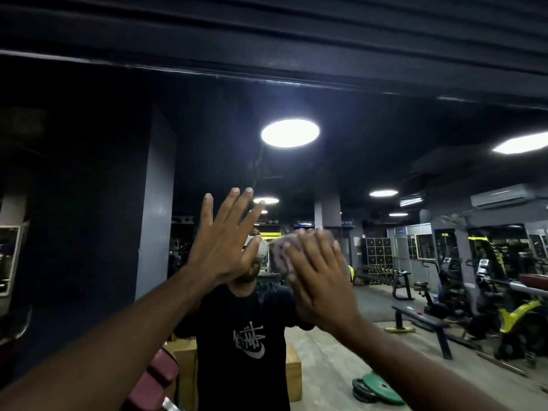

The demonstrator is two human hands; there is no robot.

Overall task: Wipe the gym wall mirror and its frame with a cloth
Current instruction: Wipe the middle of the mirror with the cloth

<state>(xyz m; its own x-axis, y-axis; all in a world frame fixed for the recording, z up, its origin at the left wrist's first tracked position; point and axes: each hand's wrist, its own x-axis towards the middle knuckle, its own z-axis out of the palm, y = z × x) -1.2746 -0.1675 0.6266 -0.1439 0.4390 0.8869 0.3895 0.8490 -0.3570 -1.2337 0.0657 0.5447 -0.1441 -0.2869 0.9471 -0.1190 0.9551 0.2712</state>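
Pressing the pale, crumpled cloth (282, 251), seemingly soft and light, onto the large glass wall mirror (370, 155) at head height, your right grip (321, 281) lies straight-fingered over it, so push gently through its middle, while your left grip (221, 247) rests splayed flat beside it.

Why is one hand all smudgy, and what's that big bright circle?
Head view: the right hand and the cloth under it are smeared by motion blur, while the left hand looks sharp; the circle is a ceiling light reflected in the mirror, glaring plain white; everything else is dim.
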